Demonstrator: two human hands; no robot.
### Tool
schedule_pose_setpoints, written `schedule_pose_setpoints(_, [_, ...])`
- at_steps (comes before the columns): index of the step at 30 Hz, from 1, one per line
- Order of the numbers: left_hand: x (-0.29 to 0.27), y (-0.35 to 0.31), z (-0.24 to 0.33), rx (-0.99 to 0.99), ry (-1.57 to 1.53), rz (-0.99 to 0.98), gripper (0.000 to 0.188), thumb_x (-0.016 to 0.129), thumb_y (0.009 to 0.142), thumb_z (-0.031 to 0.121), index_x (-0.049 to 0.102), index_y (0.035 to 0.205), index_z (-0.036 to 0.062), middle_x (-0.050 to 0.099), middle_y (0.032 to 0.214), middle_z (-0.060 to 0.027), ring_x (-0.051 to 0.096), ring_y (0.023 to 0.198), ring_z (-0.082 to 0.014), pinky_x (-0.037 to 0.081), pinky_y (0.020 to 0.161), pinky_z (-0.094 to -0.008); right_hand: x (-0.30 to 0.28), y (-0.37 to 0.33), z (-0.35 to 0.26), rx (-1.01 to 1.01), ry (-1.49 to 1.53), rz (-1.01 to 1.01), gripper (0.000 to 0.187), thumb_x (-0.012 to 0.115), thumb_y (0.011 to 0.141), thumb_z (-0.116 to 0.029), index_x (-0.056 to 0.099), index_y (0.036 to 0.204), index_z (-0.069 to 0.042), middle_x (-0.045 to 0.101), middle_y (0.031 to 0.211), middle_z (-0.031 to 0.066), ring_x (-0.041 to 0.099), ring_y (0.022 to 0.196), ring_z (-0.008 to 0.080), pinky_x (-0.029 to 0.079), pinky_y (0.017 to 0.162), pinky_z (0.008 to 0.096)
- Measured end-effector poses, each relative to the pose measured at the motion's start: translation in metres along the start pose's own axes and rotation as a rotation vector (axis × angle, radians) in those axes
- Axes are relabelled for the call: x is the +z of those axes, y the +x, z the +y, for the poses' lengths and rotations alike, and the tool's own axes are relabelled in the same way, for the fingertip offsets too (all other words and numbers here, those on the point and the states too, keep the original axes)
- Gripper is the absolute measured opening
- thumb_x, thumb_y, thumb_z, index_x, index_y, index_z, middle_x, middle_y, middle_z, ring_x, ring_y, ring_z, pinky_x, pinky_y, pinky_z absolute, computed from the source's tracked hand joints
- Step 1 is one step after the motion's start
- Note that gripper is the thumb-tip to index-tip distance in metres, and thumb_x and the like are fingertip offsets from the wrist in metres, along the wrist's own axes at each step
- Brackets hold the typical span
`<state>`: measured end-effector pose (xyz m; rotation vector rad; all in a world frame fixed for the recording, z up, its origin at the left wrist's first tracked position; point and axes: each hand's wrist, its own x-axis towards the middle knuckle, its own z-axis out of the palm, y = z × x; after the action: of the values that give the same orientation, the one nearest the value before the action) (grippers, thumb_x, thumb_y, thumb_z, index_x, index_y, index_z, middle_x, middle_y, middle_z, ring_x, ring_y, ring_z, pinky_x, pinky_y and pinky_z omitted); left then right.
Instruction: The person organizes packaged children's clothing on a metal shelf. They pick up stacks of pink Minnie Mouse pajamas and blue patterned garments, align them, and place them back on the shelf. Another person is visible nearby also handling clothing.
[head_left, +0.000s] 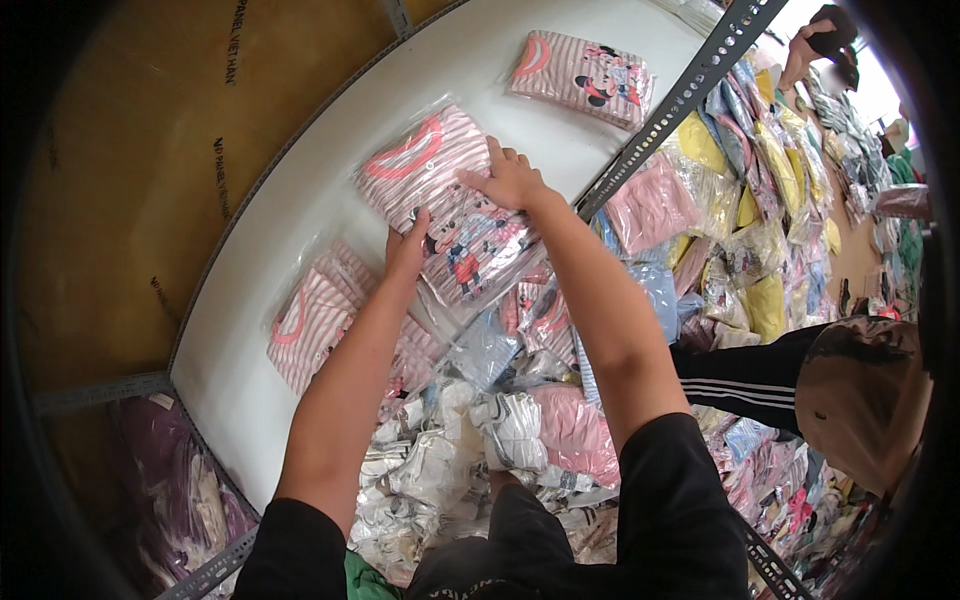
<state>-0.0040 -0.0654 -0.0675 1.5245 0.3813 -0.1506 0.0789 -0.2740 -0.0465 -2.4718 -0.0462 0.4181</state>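
Between my hands is a clear plastic pack of folded pink-and-white striped clothes (468,236), with a coral neckline and a cartoon print. It lies tilted over the white shelf (250,235). My left hand (406,250) is closed on its left edge, thumb on top and most fingers hidden. At the right edge, my right hand (508,182) grips the pack, its thumb across the plastic and its fingers bent at the side. Nearest my left forearm lies a similar striped garment pack (310,335). Another striped pack (585,80) lies apart at the far right of the shelf.
A perforated metal post (680,95) rises to the right of the shelf. Below and right are heaps of bagged clothes (755,200). A brown panel (130,200) stands at left. Someone's leg in striped black trousers (750,375) reaches in from the right; another person (825,45) is farther back.
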Motion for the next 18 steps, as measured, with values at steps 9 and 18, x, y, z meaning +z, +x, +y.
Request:
schedule_pose_setpoints(9, [0.010, -0.006, -0.014, 0.061, 0.575, 0.367, 0.094, 0.063, 0.086, 0.051, 0.015, 0.151, 0.0034, 0.056, 0.128, -0.0236, 0.057, 0.115, -0.0364, 0.043, 0.097, -0.0437, 0.034, -0.042, -0.048, -0.416, -0.456, 0.324, 0.078, 0.042, 0.083, -0.074, 0.033, 0.149, -0.032, 0.018, 0.160, 0.0058, 0.014, 0.144, 0.0437, 0.009, 0.107, 0.0737])
schedule_pose_setpoints(18, [0.031, -0.018, -0.001, -0.045, 0.762, 0.413, 0.085, 0.043, 0.093, 0.057, 0.009, 0.151, 0.0041, 0.060, 0.117, -0.0304, 0.059, 0.106, -0.0460, 0.045, 0.091, -0.0512, 0.041, -0.032, -0.041, -0.366, -0.439, 0.291, 0.064, 0.034, 0.092, -0.066, 0.037, 0.147, -0.032, 0.020, 0.159, 0.0022, 0.017, 0.144, 0.0390, 0.013, 0.108, 0.0727])
